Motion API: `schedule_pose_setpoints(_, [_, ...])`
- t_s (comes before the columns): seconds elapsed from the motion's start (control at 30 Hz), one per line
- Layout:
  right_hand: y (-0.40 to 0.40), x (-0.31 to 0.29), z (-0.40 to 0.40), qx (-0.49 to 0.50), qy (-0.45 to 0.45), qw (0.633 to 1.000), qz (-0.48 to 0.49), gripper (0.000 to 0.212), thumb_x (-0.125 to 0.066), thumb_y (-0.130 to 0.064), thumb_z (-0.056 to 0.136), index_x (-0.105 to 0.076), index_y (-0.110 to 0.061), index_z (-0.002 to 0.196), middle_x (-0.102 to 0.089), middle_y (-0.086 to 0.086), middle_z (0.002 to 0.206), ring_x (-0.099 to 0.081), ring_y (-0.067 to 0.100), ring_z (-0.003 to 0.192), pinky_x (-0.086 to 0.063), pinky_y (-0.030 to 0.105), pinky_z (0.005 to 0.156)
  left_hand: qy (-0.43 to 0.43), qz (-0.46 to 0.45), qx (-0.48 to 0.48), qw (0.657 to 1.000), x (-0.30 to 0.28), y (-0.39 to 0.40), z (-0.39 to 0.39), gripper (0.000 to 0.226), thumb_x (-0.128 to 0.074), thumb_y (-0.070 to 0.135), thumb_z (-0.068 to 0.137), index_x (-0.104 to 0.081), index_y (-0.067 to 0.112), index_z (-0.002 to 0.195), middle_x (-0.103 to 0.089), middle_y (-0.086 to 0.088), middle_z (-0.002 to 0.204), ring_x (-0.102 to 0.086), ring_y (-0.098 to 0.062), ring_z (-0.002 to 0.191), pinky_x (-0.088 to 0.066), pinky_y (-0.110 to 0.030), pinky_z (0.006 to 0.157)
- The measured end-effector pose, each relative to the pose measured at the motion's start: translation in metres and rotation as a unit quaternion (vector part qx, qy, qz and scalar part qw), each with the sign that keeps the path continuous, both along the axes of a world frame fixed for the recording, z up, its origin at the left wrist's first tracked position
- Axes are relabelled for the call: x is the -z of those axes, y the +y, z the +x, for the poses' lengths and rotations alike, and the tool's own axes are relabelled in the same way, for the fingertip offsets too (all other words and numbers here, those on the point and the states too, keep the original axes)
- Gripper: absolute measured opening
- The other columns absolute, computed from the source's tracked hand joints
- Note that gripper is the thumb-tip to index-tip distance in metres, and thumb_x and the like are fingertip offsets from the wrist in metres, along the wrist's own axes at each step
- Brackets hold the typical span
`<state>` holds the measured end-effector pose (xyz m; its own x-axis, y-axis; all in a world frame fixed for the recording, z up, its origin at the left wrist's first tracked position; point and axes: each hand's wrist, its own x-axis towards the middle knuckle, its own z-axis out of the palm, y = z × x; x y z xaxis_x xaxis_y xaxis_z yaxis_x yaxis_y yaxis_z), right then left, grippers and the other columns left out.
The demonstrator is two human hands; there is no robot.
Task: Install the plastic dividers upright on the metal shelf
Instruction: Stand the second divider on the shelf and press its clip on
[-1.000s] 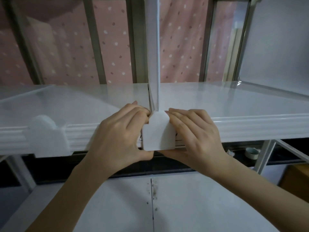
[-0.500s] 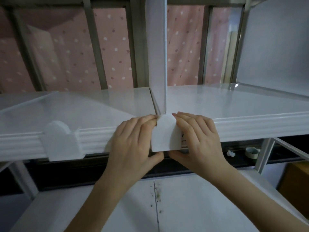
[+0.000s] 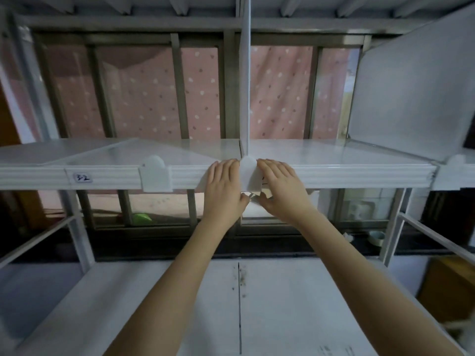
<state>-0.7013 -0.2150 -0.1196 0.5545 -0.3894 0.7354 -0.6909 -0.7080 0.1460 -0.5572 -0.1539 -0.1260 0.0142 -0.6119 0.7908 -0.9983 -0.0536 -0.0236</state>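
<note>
A: Seating this divider (image 3: 245, 93) well means pushing its front clip (image 3: 248, 176) evenly onto the shelf (image 3: 334, 173) lip, keeping the panel upright.

B: And the hands?

A: Left hand (image 3: 225, 186) and right hand (image 3: 280, 187) flank the clip, fingers on top, thumbs beneath, both pinching it.

Three clear plastic dividers stand on the white metal shelf (image 3: 334, 173): one upright in the middle (image 3: 245, 86), seen edge-on, one to the left (image 3: 144, 152) and one to the right (image 3: 411, 93). Three white rounded plastic clips sit on the shelf's near edge, left (image 3: 155, 173), middle (image 3: 248, 173) and far right (image 3: 456, 160). Two bare hands, left (image 3: 223, 186) and right (image 3: 280, 186), flank the middle clip, and one small handwritten label (image 3: 82, 178) marks the edge at left.
</note>
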Motion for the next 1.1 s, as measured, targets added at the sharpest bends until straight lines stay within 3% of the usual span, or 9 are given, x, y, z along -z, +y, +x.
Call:
schedule_pose_setpoints(0.1, [0.014,-0.012,0.004,0.019,0.024,0.997,0.077,0.072,-0.062,-0.027,0.087,-0.03,-0.006,0.148,-0.037,0.007,0.151,-0.03,0.023,0.141,-0.013,0.034,0.119,-0.042,0.105,-0.057,0.992,-0.008,0.015,-0.008,0.09,-0.069,0.036,0.081,-0.021,0.0,0.147,-0.029,-0.014,0.151,-0.025,-0.028,0.142,-0.005,-0.039,0.119])
schedule_pose_setpoints(0.23, [0.04,-0.027,0.006,0.091,0.082,0.981,0.149,0.079,-0.058,-0.032,0.091,-0.013,-0.01,0.153,-0.018,0.004,0.159,-0.015,0.02,0.147,-0.009,0.038,0.12,-0.037,0.206,-0.081,0.974,-0.03,0.041,-0.01,0.088,-0.058,0.038,0.09,-0.005,0.009,0.153,-0.01,-0.009,0.16,-0.008,-0.023,0.148,-0.001,-0.04,0.12])
schedule_pose_setpoints(0.33, [0.063,-0.04,-0.008,0.133,0.15,0.969,0.142,0.07,-0.052,-0.034,0.093,-0.019,-0.016,0.152,-0.019,0.005,0.158,-0.019,0.024,0.145,-0.017,0.044,0.117,-0.048,0.249,-0.132,0.958,-0.043,0.065,-0.017,0.077,-0.05,0.042,0.094,-0.009,0.018,0.154,-0.014,-0.007,0.16,-0.01,-0.026,0.147,-0.001,-0.047,0.12])
schedule_pose_setpoints(0.57, [0.131,-0.067,-0.032,0.194,0.124,0.961,0.154,0.063,-0.051,-0.041,0.094,-0.026,-0.023,0.15,-0.034,0.004,0.151,-0.035,0.027,0.136,-0.029,0.043,0.109,-0.032,0.265,-0.132,0.955,-0.067,0.141,-0.032,0.074,-0.035,0.057,0.094,-0.016,0.017,0.153,-0.021,-0.009,0.157,-0.017,-0.028,0.145,-0.009,-0.045,0.119])
schedule_pose_setpoints(0.83, [0.222,-0.075,-0.024,0.224,0.078,0.952,0.191,0.062,-0.046,-0.045,0.094,-0.031,-0.013,0.145,-0.042,0.01,0.144,-0.04,0.03,0.131,-0.032,0.043,0.105,-0.034,0.237,-0.109,0.965,-0.071,0.226,-0.024,0.059,-0.041,0.043,0.096,-0.032,0.012,0.146,-0.039,-0.011,0.147,-0.033,-0.027,0.135,-0.026,-0.039,0.11])
schedule_pose_setpoints(1.1, [0.298,-0.098,-0.025,0.215,0.071,0.959,0.172,0.07,-0.049,-0.049,0.092,-0.025,-0.014,0.148,-0.037,0.011,0.147,-0.035,0.029,0.135,-0.03,0.041,0.108,-0.023,0.214,-0.083,0.973,-0.091,0.291,-0.034,0.063,-0.042,0.047,0.095,-0.033,0.011,0.145,-0.04,-0.011,0.145,-0.036,-0.027,0.133,-0.03,-0.039,0.107])
